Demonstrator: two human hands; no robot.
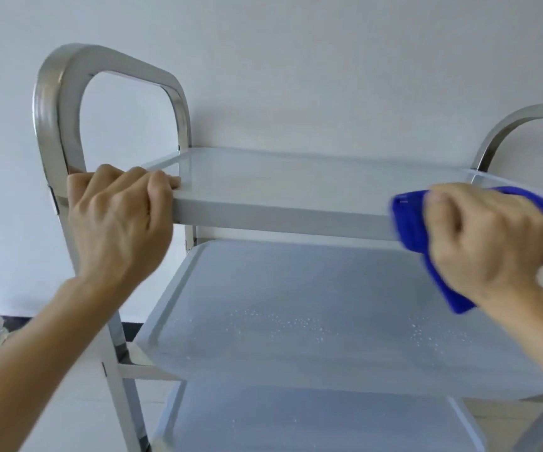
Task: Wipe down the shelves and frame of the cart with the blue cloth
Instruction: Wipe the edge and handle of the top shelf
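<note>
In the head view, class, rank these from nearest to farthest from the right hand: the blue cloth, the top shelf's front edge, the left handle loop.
1. Blue cloth: gripped in the right hand.
2. Top shelf's front edge: runs leftward from the cloth.
3. Left handle loop: far left, above the left hand.

left hand: fingers curled, gripping | right hand: fingers curled, clutching

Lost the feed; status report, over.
Left hand grips top shelf edge. Right hand holds cloth at that edge. Nothing in the way.
</note>
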